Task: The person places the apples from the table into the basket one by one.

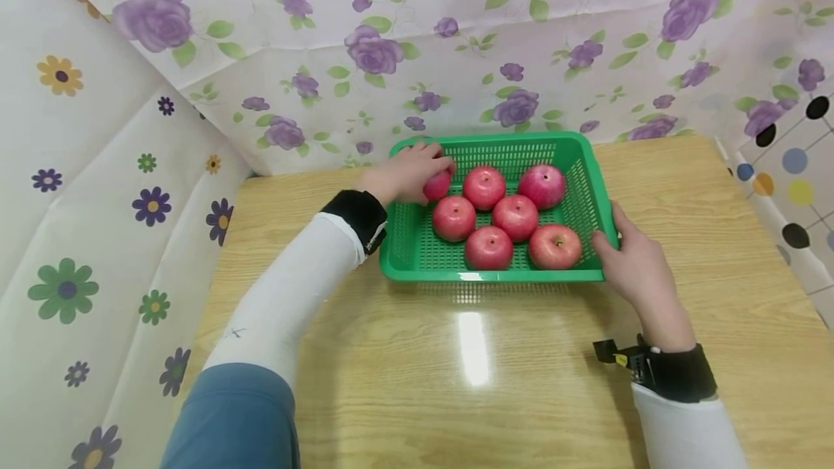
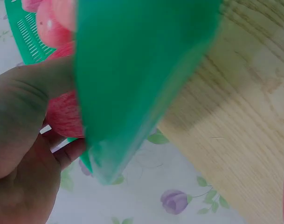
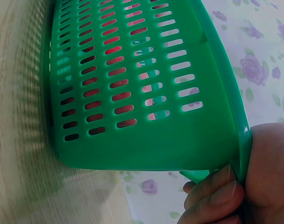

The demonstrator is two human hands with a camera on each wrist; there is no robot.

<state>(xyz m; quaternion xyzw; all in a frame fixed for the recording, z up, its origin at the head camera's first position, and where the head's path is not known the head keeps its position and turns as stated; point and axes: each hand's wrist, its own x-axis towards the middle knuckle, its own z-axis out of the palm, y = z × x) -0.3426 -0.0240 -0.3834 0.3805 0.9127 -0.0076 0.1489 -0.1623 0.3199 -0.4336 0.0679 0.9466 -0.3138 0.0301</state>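
A green plastic basket [image 1: 508, 276] with slotted walls holds several red apples [image 1: 489, 247]. At its left end, my left hand [image 1: 407, 174] reaches over the rim and grips an apple [image 1: 436, 185], partly hidden by the fingers. The left wrist view shows thumb and fingers around that apple [image 2: 65, 114], behind the blurred basket wall [image 2: 132, 84]. On the opposite end, my right hand [image 1: 638, 263] holds the basket's rim, thumb on the inner side. Its fingers [image 3: 221, 193] curl under the rim at a corner in the right wrist view.
The basket is at the back of a light wooden table [image 1: 404, 382]. Right behind it hangs a cloth [image 1: 417, 78] with purple flowers. Another flowered sheet [image 1: 98, 223] borders the left side, and a dotted one [image 1: 798, 187] the right.
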